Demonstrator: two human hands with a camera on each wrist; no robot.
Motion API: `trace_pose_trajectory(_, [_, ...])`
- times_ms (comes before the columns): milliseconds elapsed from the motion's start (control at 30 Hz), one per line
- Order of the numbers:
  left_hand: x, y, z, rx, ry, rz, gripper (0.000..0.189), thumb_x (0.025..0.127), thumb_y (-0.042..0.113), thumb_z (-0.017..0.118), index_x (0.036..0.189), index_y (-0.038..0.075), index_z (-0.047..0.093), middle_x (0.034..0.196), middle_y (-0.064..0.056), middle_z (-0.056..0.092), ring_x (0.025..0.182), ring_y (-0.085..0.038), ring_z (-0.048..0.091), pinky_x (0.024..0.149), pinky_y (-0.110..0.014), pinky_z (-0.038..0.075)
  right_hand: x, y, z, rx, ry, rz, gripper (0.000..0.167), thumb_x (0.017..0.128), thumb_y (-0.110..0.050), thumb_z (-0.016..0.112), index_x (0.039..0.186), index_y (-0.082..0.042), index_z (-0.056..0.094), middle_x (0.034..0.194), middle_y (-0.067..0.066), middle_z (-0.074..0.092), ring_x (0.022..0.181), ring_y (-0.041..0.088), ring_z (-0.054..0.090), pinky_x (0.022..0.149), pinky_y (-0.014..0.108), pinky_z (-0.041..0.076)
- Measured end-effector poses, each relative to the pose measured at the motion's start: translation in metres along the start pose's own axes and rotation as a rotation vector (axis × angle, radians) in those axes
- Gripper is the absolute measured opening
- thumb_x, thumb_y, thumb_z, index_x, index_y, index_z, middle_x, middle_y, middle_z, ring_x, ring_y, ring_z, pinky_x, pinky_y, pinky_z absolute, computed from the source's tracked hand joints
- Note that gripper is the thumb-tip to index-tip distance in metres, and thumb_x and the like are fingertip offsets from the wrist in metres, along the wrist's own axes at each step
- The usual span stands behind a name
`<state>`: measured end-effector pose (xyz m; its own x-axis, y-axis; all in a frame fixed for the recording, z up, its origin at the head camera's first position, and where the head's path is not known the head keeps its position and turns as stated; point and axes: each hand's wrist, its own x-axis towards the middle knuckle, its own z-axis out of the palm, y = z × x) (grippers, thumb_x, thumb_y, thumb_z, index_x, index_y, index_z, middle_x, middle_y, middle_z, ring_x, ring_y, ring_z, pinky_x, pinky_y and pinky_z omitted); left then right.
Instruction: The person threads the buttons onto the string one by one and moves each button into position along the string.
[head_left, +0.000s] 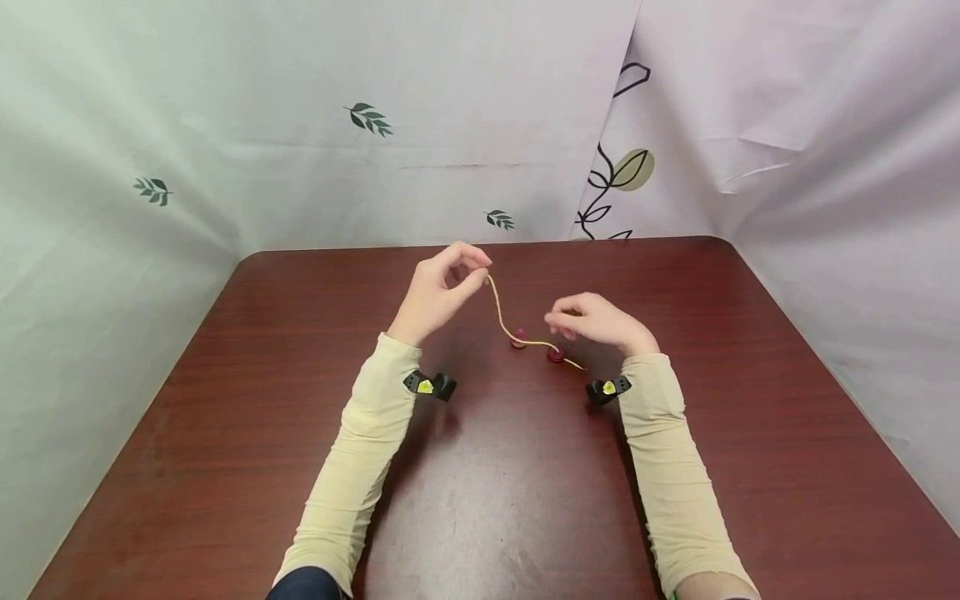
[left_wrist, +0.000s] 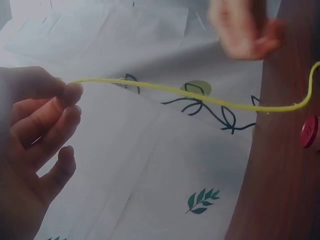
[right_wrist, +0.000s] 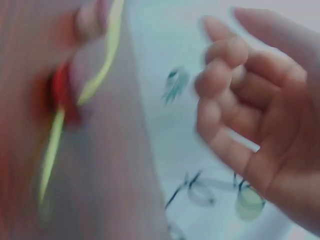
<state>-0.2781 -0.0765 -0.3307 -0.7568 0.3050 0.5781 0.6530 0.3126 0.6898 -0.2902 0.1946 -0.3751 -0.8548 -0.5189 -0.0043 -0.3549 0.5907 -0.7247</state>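
Thumb and fingertips of my left hand [head_left: 438,292] pinch one end of a thin yellow cord [head_left: 498,308] above the far part of the table. From there the cord slopes down to the right, past a small red-and-pale round piece [head_left: 518,339]. It then runs through a dark red round piece [head_left: 556,355], and its loose tail lies beyond. In the left wrist view a red disc [left_wrist: 310,131] shows small holes like a button. My right hand [head_left: 596,321] hovers just above the dark red piece, fingers loosely bent, with nothing in them.
A dark red-brown wooden table [head_left: 480,500] with rounded far corners lies under both arms. White cloth [head_left: 300,100] printed with leaves hangs behind it and along both sides. Each wrist wears a small black camera, one beside the left sleeve [head_left: 375,408].
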Motion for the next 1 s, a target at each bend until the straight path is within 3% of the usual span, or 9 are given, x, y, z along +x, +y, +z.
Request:
trace_pose_trajectory(133, [0.0, 0.002, 0.007, 0.003, -0.053, 0.004, 0.012, 0.09, 0.009, 0.065, 0.101, 0.008, 0.066, 0.086, -0.006, 0.068, 0.075, -0.017, 0.057, 0.066, -0.025, 0.044, 0.002, -0.031, 0.004, 0.225, 0.137, -0.079, 0.025, 0.099, -0.026, 0.056, 0.11, -0.006, 0.064, 0.095, 0.01, 0.067, 0.093, 0.021, 0.064, 0.086, 0.031, 0.051])
trace_pose_trajectory(200, [0.0, 0.002, 0.011, 0.001, -0.077, 0.008, 0.011, 0.09, 0.01, 0.065, 0.101, 0.009, 0.066, 0.086, -0.006, 0.069, 0.078, -0.017, 0.059, 0.066, -0.026, 0.044, 0.002, -0.044, 0.007, 0.325, 0.142, -0.109, 0.031, 0.099, -0.026, 0.055, 0.123, -0.006, 0.06, 0.114, 0.013, 0.067, 0.106, 0.02, 0.064, 0.094, 0.031, 0.05])
trace_pose_trajectory(267, [0.0, 0.002, 0.014, -0.013, -0.104, 0.011, 0.012, 0.09, 0.009, 0.066, 0.101, 0.008, 0.066, 0.086, -0.007, 0.07, 0.077, -0.017, 0.061, 0.067, -0.027, 0.046, 0.002, -0.053, 0.01, 0.379, 0.119, -0.134, 0.036, 0.1, -0.024, 0.054, 0.131, -0.007, 0.056, 0.12, 0.015, 0.065, 0.11, 0.02, 0.063, 0.098, 0.03, 0.049])
trace_pose_trajectory(333, [0.0, 0.003, 0.016, -0.029, -0.125, 0.009, 0.012, 0.089, 0.01, 0.067, 0.101, 0.008, 0.066, 0.086, -0.007, 0.07, 0.075, -0.019, 0.062, 0.067, -0.029, 0.048, 0.002, -0.059, 0.013, 0.409, 0.099, -0.144, 0.037, 0.099, -0.021, 0.055, 0.133, -0.007, 0.054, 0.115, 0.014, 0.068, 0.105, 0.021, 0.065, 0.099, 0.031, 0.048])
trace_pose_trajectory(433, [0.0, 0.004, 0.019, -0.032, -0.136, 0.014, 0.013, 0.089, 0.01, 0.068, 0.101, 0.007, 0.067, 0.085, -0.007, 0.07, 0.076, -0.018, 0.063, 0.069, -0.033, 0.049, 0.002, -0.061, 0.015, 0.401, 0.11, -0.133, 0.032, 0.097, -0.018, 0.058, 0.127, -0.006, 0.058, 0.089, 0.007, 0.07, 0.087, 0.023, 0.065, 0.094, 0.032, 0.049])
trace_pose_trajectory(567, [0.0, 0.005, 0.02, -0.003, -0.128, 0.025, 0.013, 0.087, 0.011, 0.071, 0.099, 0.008, 0.067, 0.086, -0.006, 0.07, 0.081, -0.014, 0.062, 0.072, -0.035, 0.048, 0.001, -0.058, 0.014, 0.359, 0.166, -0.091, 0.024, 0.095, -0.02, 0.062, 0.113, -0.004, 0.064, 0.065, -0.002, 0.055, 0.067, 0.024, 0.054, 0.074, 0.029, 0.046])
trace_pose_trajectory(700, [0.0, 0.004, 0.021, 0.012, -0.132, 0.029, 0.015, 0.087, 0.011, 0.071, 0.1, 0.006, 0.067, 0.087, -0.006, 0.07, 0.082, -0.013, 0.063, 0.074, -0.033, 0.048, 0.001, -0.055, 0.012, 0.326, 0.218, -0.066, 0.022, 0.093, -0.023, 0.065, 0.102, -0.003, 0.067, 0.059, -0.003, 0.047, 0.061, 0.023, 0.046, 0.061, 0.03, 0.041])
trace_pose_trajectory(867, [0.0, 0.001, 0.023, 0.037, -0.147, 0.019, 0.014, 0.087, 0.012, 0.071, 0.099, 0.008, 0.067, 0.087, -0.005, 0.071, 0.083, -0.013, 0.063, 0.075, -0.028, 0.047, 0.0, -0.056, 0.009, 0.327, 0.238, -0.046, 0.02, 0.094, -0.021, 0.064, 0.1, -0.003, 0.067, 0.06, -0.002, 0.047, 0.061, 0.024, 0.047, 0.059, 0.027, 0.043])
trace_pose_trajectory(1000, [-0.001, -0.003, 0.024, 0.04, -0.187, -0.028, 0.018, 0.087, 0.015, 0.071, 0.103, 0.009, 0.065, 0.089, -0.004, 0.07, 0.085, -0.015, 0.063, 0.079, -0.035, 0.049, 0.0, -0.058, 0.007, 0.327, 0.24, -0.038, 0.018, 0.095, -0.021, 0.063, 0.099, -0.003, 0.067, 0.06, -0.002, 0.047, 0.06, 0.025, 0.046, 0.056, 0.026, 0.04])
